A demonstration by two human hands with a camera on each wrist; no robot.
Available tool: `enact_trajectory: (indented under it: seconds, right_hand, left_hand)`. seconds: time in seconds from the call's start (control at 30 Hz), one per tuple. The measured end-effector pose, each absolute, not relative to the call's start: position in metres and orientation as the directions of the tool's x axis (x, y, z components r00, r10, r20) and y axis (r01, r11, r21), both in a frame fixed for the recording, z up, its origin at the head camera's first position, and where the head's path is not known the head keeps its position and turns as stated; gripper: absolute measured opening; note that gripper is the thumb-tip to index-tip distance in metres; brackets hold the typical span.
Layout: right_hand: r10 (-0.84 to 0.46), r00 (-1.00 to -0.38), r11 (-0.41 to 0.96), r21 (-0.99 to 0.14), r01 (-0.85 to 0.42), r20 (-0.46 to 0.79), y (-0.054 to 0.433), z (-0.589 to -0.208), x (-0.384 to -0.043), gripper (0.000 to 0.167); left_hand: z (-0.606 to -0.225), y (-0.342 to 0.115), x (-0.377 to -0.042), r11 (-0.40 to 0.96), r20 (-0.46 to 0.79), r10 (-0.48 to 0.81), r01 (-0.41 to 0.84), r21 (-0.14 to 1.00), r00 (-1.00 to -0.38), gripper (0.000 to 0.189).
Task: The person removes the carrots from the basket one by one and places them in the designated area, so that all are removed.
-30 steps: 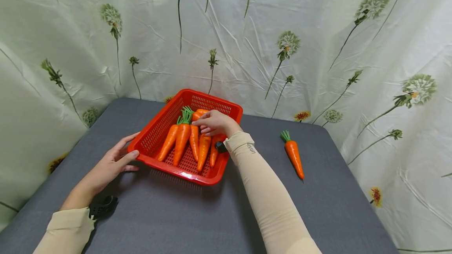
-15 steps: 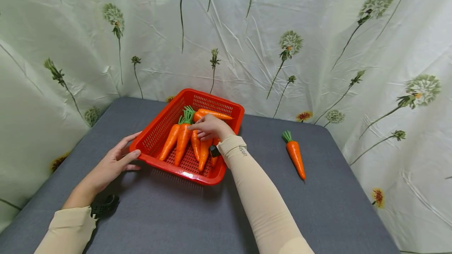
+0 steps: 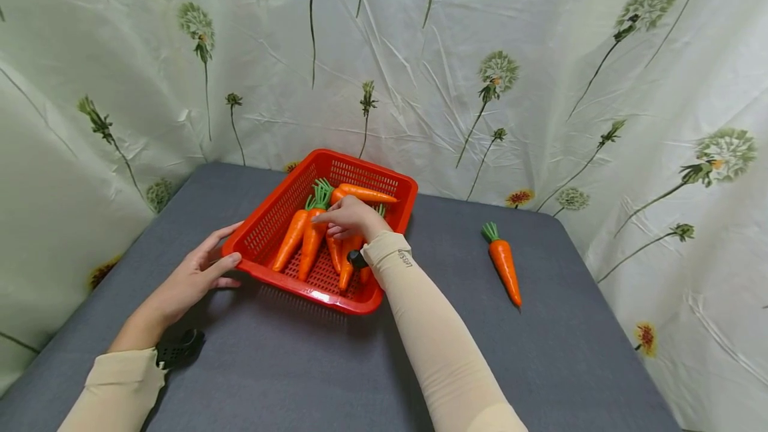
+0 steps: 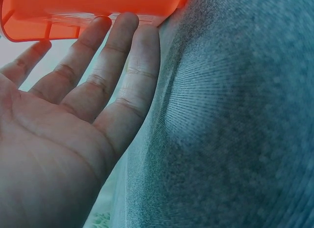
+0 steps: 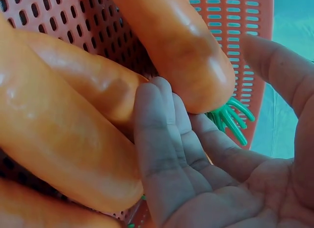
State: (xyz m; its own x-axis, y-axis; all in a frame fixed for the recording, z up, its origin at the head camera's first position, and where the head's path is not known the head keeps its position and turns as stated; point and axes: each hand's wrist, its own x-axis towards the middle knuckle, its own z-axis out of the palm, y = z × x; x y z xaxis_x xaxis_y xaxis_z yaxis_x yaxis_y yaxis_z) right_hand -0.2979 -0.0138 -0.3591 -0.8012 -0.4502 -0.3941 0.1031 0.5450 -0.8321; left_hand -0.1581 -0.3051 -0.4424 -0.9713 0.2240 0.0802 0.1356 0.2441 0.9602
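Observation:
Several orange carrots (image 3: pixel 314 242) with green tops lie in a red perforated basket (image 3: pixel 288 283). My left hand (image 3: pixel 186 282) is at the basket's left corner, thumb at the rim. In the left wrist view, its nearly straight fingers reach the basket's outer wall (image 4: pixel 54 7). My right hand (image 3: pixel 355 216) is inside the basket over the middle carrots, partly hiding them. The right wrist view shows its fingertips between a carrot (image 5: pixel 181 51) and another carrot (image 5: pixel 64 134), with the thumb (image 5: pixel 274 66) held apart and nothing gripped.
To the right of the basket, a single carrot (image 3: pixel 505 269) lies on the grey table cloth (image 3: pixel 456 325). Behind the table hangs a pale curtain (image 3: pixel 420 85) printed with dandelions. One carrot (image 3: pixel 366 193) lies crosswise at the back of the basket.
My right hand has shifted left and slightly toward me over the carrots, uncovering the crosswise carrot at the back. My left hand stays at the basket corner.

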Motion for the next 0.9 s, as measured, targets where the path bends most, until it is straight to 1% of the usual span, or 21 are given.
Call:
enact_trajectory:
  seconds: [0.2, 0.33, 0.57, 0.7, 0.83, 0.9]
  right_hand:
    - [-0.455, -0.815, 0.528, -0.846, 0.077, -0.358, -0.018, -0.362, -0.296, 0.027]
    - [-0.469, -0.822, 0.522, -0.852, 0.038, -0.323, -0.022, -0.365, -0.295, 0.033]
    - [-0.439, -0.841, 0.486, -0.871, 0.073, -0.316, -0.030, -0.368, -0.292, 0.026]
    - [-0.441, -0.845, 0.494, -0.867, 0.055, -0.304, -0.034, -0.368, -0.292, 0.029]
    - [-0.425, -0.851, 0.508, -0.859, 0.058, -0.309, -0.035, -0.368, -0.292, 0.027]
    - [-0.423, -0.850, 0.507, -0.860, 0.065, -0.314, -0.036, -0.369, -0.292, 0.031]
  left_hand:
    - [-0.442, -0.305, -0.159, 0.249, 0.077, 0.224, 0.134, 0.959, -0.971, 0.066]
    - [-0.442, -0.305, -0.159, 0.250, 0.074, 0.222, 0.131, 0.960, -0.972, 0.066]
    - [-0.442, -0.305, -0.159, 0.247, 0.070, 0.225, 0.126, 0.961, -0.972, 0.066]
    - [-0.441, -0.305, -0.158, 0.246, 0.072, 0.225, 0.128, 0.961, -0.972, 0.066]
    - [-0.441, -0.305, -0.158, 0.245, 0.071, 0.226, 0.127, 0.961, -0.972, 0.066]
    - [-0.441, -0.305, -0.158, 0.244, 0.072, 0.227, 0.128, 0.961, -0.971, 0.065]
